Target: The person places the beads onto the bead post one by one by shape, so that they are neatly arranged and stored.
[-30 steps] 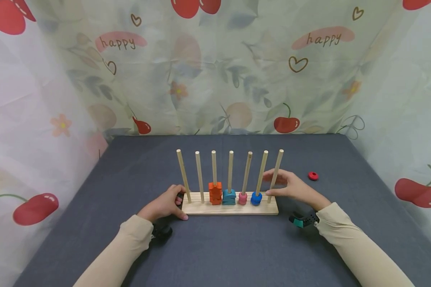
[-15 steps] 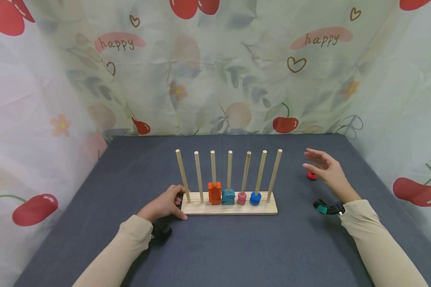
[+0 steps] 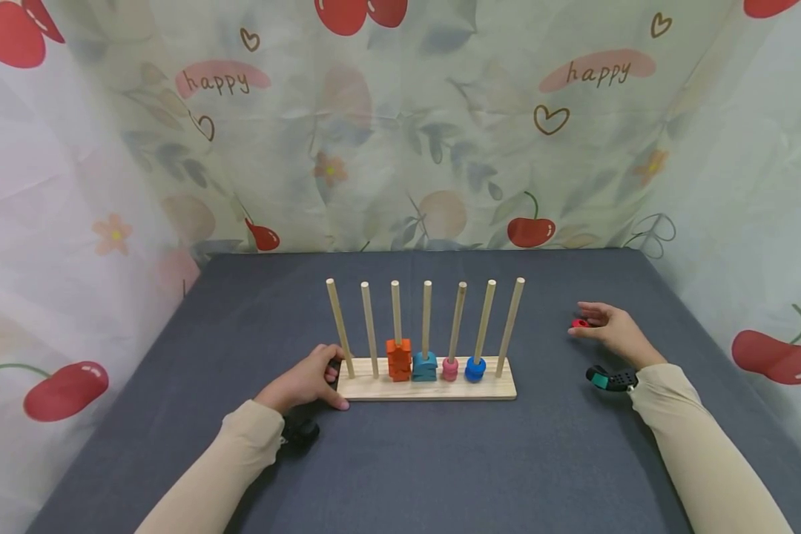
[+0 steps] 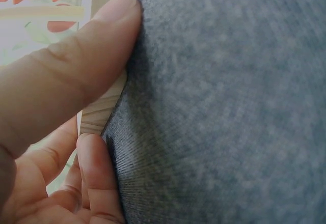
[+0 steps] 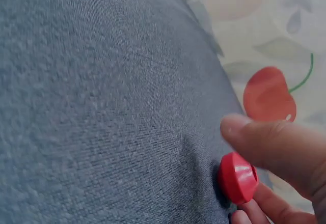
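At the left end of a wooden peg rack (image 3: pixel 374 391), my left hand (image 3: pixel 307 378) grips the base, thumb along the front edge. The left wrist view shows the base's corner (image 4: pixel 99 113) between thumb and curled fingers. On the rack's upright pegs sit orange pieces (image 3: pixel 399 360), teal pieces (image 3: pixel 424 366), pink beads (image 3: pixel 450 368) and blue beads (image 3: pixel 475 369). Far to the right, my right hand (image 3: pixel 615 334) is at a red bead (image 5: pixel 237 178) lying on the cloth. Its thumb stretches along the near side, with other fingertips right at the far side.
Dark grey cloth (image 3: pixel 400 467) covers the table. A patterned curtain (image 3: pixel 400 148) rises behind the table and along both sides. A black wrist device with a teal patch (image 3: pixel 610 380) hangs under the right wrist.
My right hand has left the rack's right end, crossed to the right and come down at the red bead. My left hand keeps its hold on the base.
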### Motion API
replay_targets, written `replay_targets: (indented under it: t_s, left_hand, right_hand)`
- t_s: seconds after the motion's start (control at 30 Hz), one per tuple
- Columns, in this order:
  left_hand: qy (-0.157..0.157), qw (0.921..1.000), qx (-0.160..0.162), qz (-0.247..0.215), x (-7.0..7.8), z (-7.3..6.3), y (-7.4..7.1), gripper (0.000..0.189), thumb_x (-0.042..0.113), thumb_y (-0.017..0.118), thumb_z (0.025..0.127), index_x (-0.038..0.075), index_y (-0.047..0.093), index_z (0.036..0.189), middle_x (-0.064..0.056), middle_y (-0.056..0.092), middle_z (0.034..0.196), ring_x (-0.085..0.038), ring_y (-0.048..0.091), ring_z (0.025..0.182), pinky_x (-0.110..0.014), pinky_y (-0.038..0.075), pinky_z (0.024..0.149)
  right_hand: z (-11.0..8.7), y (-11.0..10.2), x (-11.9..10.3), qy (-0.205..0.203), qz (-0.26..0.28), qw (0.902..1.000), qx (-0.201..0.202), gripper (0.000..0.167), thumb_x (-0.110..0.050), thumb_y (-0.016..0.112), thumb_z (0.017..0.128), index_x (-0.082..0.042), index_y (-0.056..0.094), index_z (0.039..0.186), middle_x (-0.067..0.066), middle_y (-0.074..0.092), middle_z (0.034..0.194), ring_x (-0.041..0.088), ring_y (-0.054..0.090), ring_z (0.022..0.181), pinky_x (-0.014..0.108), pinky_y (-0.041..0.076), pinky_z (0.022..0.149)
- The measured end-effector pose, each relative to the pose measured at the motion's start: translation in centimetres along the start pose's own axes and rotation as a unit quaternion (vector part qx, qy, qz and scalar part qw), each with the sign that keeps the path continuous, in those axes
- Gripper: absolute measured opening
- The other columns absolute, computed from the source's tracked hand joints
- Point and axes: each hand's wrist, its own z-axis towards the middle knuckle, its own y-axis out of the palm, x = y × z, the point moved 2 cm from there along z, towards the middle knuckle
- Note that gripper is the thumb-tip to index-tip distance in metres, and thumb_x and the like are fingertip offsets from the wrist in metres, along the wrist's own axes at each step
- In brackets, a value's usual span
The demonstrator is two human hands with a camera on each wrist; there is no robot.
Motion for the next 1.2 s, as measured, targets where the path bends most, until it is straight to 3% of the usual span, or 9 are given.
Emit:
replay_targets:
  t_s: [0.1,0.17,0.3,0.43,0.57,0.7,0.77,0.93,1.2]
  left_hand:
    - [0.000,1.0000,0.002,-0.002,-0.1,0.1,0.0,0.076,0.006,0.092,0.059,0.001,0.049,0.122,-0.013,0.043,0.116,-0.022,0.048,0.097,-0.035,0.044,0.085]
    - [0.000,1.0000,0.003,-0.003,-0.1,0.1,0.1,0.076,0.005,0.092,0.059,0.001,0.049,0.122,-0.013,0.043,0.116,-0.022,0.048,0.097,-0.036,0.044,0.085]
    - [0.000,1.0000,0.002,-0.004,-0.1,0.1,0.1,0.075,0.005,0.092,0.059,0.001,0.049,0.122,-0.013,0.043,0.116,-0.023,0.048,0.097,-0.036,0.044,0.085]
    - [-0.002,1.0000,0.001,-0.006,-0.1,0.1,0.1,0.075,0.005,0.092,0.059,0.001,0.049,0.121,-0.013,0.043,0.116,-0.022,0.048,0.097,-0.036,0.044,0.085]
    - [-0.004,1.0000,-0.001,-0.005,-0.1,0.1,0.1,0.075,0.005,0.092,0.060,0.001,0.049,0.122,-0.013,0.042,0.117,-0.023,0.048,0.098,-0.035,0.044,0.085]
    - [-0.007,1.0000,0.002,-0.003,-0.1,0.1,0.1,0.076,0.006,0.092,0.059,0.002,0.050,0.122,-0.012,0.043,0.116,-0.022,0.048,0.097,-0.035,0.044,0.085]
    - [-0.007,1.0000,0.003,-0.002,-0.1,0.1,0.1,0.076,0.006,0.092,0.059,0.002,0.050,0.122,-0.012,0.043,0.116,-0.022,0.047,0.097,-0.035,0.044,0.084]
    - [-0.005,1.0000,0.004,0.000,-0.2,0.2,0.1,0.076,0.006,0.092,0.059,0.002,0.050,0.122,-0.012,0.043,0.116,-0.022,0.047,0.097,-0.035,0.044,0.084]
    - [-0.008,1.0000,0.003,0.002,-0.1,0.2,0.2,0.076,0.007,0.092,0.059,0.002,0.049,0.122,-0.012,0.043,0.115,-0.022,0.047,0.097,-0.034,0.043,0.083]
  right_hand:
    - [0.2,0.1,0.5,0.004,-0.002,1.0000,0.005,0.071,-0.028,0.071,0.088,0.004,0.039,0.143,0.030,0.046,0.140,0.037,0.051,0.121,0.041,0.046,0.091]
    - [0.3,0.1,0.7,0.006,0.000,0.9999,0.012,0.068,-0.027,0.072,0.088,0.003,0.043,0.141,0.028,0.048,0.138,0.023,0.057,0.110,0.028,0.047,0.084]
    - [0.4,0.1,0.9,0.014,-0.001,0.9997,0.022,0.061,-0.027,0.072,0.088,0.003,0.049,0.136,0.027,0.053,0.133,-0.003,0.053,0.090,0.016,0.044,0.072]
    - [0.3,0.1,0.6,0.018,-0.008,0.9992,0.034,0.055,-0.028,0.072,0.088,0.003,0.055,0.131,0.024,0.060,0.125,-0.005,0.052,0.085,0.020,0.044,0.073]
    - [-0.1,0.0,-0.9,0.015,-0.001,0.9986,0.051,0.054,-0.034,0.070,0.089,-0.001,0.057,0.130,0.017,0.066,0.120,-0.007,0.053,0.085,0.033,0.046,0.083]
    - [-1.1,-0.3,-4.5,-0.013,0.035,0.9966,0.073,0.059,-0.044,0.068,0.089,-0.004,0.056,0.131,0.012,0.066,0.119,-0.011,0.054,0.084,0.047,0.042,0.094]
    - [-2.0,-0.6,-6.9,-0.031,0.059,0.9936,0.090,0.059,-0.045,0.067,0.088,-0.006,0.057,0.132,0.004,0.067,0.117,-0.010,0.057,0.086,0.043,0.042,0.096]
    - [-4.6,-1.0,-12.5,-0.107,0.132,0.9763,0.134,0.046,-0.032,0.068,0.090,-0.010,0.059,0.129,-0.018,0.064,0.107,-0.004,0.062,0.095,0.017,0.048,0.086]
    - [-7.8,-0.2,-18.8,-0.249,0.226,0.9332,0.127,0.039,-0.005,0.071,0.087,-0.005,0.063,0.125,-0.004,0.066,0.113,0.006,0.064,0.099,0.015,0.050,0.082]
